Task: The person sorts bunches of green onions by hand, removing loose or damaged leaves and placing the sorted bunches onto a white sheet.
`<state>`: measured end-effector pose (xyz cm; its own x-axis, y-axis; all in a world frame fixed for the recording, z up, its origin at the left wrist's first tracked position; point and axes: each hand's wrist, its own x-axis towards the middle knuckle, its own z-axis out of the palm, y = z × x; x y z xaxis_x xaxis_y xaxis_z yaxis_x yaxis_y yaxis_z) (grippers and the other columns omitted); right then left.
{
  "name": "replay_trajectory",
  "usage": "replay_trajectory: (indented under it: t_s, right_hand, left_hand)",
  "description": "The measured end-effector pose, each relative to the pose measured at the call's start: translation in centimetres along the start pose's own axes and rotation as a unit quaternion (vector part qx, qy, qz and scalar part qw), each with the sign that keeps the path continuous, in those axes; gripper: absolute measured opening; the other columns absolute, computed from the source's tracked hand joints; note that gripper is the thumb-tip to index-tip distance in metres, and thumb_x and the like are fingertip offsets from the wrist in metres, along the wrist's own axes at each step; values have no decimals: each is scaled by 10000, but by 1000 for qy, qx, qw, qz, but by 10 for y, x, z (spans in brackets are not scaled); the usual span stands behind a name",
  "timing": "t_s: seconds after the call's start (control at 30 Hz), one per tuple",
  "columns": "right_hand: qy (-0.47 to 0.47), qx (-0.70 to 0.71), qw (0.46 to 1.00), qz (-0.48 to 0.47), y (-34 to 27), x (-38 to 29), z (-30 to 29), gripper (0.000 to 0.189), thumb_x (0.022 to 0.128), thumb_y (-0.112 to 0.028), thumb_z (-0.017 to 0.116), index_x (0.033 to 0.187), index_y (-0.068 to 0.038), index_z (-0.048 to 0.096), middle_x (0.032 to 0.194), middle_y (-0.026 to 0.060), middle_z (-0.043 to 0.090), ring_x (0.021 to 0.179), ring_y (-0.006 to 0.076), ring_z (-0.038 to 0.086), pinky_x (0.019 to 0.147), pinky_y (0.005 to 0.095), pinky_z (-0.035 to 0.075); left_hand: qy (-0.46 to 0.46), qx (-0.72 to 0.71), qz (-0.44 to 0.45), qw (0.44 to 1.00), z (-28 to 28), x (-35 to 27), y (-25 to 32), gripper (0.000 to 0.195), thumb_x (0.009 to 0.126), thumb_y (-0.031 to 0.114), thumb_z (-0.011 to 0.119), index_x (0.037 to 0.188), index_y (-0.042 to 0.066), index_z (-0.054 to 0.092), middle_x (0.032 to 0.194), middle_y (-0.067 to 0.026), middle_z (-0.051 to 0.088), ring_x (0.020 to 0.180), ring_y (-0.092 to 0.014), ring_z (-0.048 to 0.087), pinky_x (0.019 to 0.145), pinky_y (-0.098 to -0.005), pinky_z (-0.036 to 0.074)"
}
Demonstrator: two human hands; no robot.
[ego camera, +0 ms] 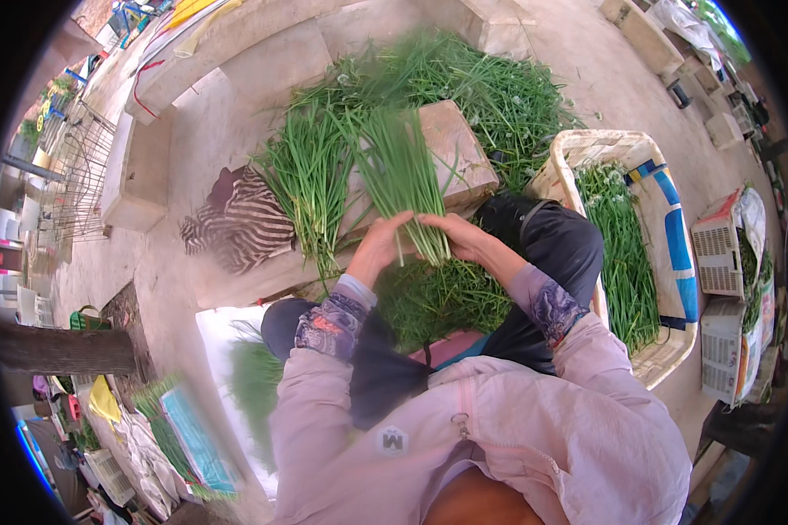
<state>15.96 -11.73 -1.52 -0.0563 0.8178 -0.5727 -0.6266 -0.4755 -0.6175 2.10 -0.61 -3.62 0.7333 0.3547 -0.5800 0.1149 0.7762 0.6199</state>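
Between my two hands is a loose bunch of long green stems that look like garlic chives (404, 174), its cut ends towards me and its tips pointing away. My left hand (389, 237) grips the lower left of the bunch. From the right, my right hand (458, 233) closes around the same stem ends, thumb nearly meeting the left one. Just left of the bunch, another sheaf of chives (315, 190) lies over the edge of a stone block (456, 147). Loose green leaves (443, 302) fill the space between my knees, below my hands.
A big heap of chives with white flowers (446, 72) lies beyond the block. At right stands a white plastic crate (679, 357) holding more chives (614, 262). A striped cloth (253, 220) lies at left, near a white sheet (226, 367) with greens. Concrete blocks (138, 164) stand around.
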Motion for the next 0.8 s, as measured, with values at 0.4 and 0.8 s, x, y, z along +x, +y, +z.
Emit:
replay_trajectory:
  t_s: [0.4, 0.8]
  right_hand:
    - [29, -63, 995, -76, 0, -14, -8, 281, 854, -145, 583, 1056, 35, 506, 833, 130, 614, 690, 184, 642, 485, 253, 513]
    - [201, -631, 728, -177, 35, -56, 27, 869, 687, -402, 724, 1246, 80, 264, 1014, 322, 528, 856, 428, 568, 725, 455, 470]
  left_hand:
    - [-105, -93, -3, 990, 10, -6, -1, 326, 896, 265, 526, 1133, 43, 490, 1031, -98, 577, 913, -239, 589, 767, -428, 514]
    - [-6, -143, 44, 989, 4, 30, -33, 260, 803, 238, 649, 971, 56, 572, 891, -80, 620, 786, -231, 606, 694, -403, 519]
